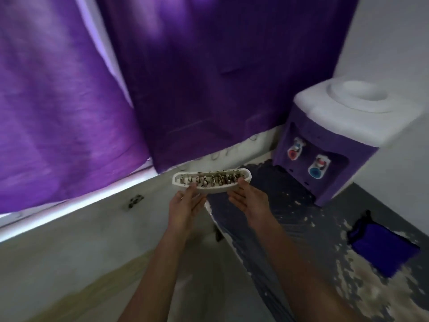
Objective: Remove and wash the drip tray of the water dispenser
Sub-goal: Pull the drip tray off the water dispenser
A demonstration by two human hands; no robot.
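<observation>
I hold a white drip tray (211, 181) level in the air in front of me, its slotted grille speckled with dark dirt. My left hand (185, 205) grips its near left edge, thumb on top. My right hand (248, 198) grips its near right edge. The purple and white water dispenser (334, 140) stands at the right on a worn dark table, apart from the tray, with a red tap (294, 152) and a blue tap (317, 170) on its front. The picture is blurred.
Purple curtains (162, 89) hang across the back. The dark tabletop (290, 219) has flaking paint, and its edge runs under my right arm. A purple cloth-like object (383, 247) lies on it at the right. Pale floor (69, 263) lies below at the left.
</observation>
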